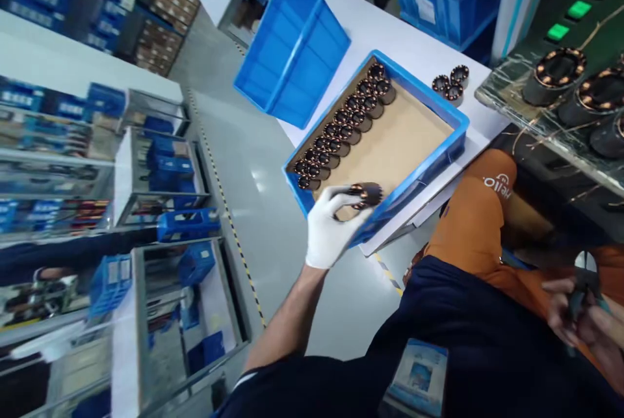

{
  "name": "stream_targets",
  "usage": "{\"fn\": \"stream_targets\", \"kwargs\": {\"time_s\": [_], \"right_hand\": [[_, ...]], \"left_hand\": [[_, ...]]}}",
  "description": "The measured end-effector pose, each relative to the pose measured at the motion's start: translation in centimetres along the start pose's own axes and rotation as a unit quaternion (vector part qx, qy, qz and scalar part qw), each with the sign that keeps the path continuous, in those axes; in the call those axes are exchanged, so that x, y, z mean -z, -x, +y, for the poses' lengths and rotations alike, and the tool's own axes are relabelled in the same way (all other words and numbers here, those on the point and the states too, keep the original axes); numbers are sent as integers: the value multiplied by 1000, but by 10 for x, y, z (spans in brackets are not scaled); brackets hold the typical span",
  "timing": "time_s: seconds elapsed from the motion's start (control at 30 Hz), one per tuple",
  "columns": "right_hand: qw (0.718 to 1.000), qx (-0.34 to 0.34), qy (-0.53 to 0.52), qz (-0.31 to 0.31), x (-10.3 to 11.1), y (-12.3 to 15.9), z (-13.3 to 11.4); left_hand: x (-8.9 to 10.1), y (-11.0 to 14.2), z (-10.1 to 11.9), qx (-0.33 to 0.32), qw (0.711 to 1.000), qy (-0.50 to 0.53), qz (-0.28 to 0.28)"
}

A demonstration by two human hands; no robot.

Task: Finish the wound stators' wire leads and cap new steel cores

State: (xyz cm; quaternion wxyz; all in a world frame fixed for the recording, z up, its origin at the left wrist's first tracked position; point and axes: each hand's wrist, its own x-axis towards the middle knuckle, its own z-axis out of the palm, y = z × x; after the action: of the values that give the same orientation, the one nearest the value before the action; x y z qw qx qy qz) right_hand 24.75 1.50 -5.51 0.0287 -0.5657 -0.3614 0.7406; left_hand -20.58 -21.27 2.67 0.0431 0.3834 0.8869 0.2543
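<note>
My left hand (334,226), in a white glove, is closed round a motor stator (368,194) with a dark ring body and copper windings. It holds the stator tilted over the near corner of a blue crate (414,181). Inside that crate, several stators (336,135) stand in rows along the left wall, on a brown cardboard sheet (397,135). Down at the right, beside the orange trouser leg, my bare right hand (565,314) grips a pair of side cutters (585,281), jaws pointing up. Part of this hand is cut off by the frame edge.
A second blue crate (292,51) stands tilted beyond the first. Three stators (451,85) sit on the white table (480,116). At right, more stators (556,77) with loose wires rest on a ledge below green lights (580,10). Shelves and workbenches (170,314) fill the left.
</note>
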Motion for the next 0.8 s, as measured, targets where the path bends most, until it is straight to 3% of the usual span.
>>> {"fn": "stream_targets", "kwargs": {"time_s": [0.1, 0.17, 0.33, 0.5, 0.63, 0.8], "right_hand": [[997, -67, -23, -21, -14, -5, -1], [998, -48, -23, -31, -36, -1, -8], [994, 26, 67, -85, -83, 7, -21], [986, 56, 110, -114, -88, 12, -7], [996, 54, 38, -52, -85, 21, 17], [998, 26, -48, -15, -83, 27, 35]], "left_hand": [[5, -18, -41, 74, 995, -52, 45], [-8, -42, -50, 76, 995, -41, 42], [-72, -133, -22, 53, 998, -30, 2], [-125, -210, 12, 63, 997, -37, 2], [-141, -235, 22, 80, 995, -38, 41], [-138, -236, 26, 91, 993, -37, 58]]}}
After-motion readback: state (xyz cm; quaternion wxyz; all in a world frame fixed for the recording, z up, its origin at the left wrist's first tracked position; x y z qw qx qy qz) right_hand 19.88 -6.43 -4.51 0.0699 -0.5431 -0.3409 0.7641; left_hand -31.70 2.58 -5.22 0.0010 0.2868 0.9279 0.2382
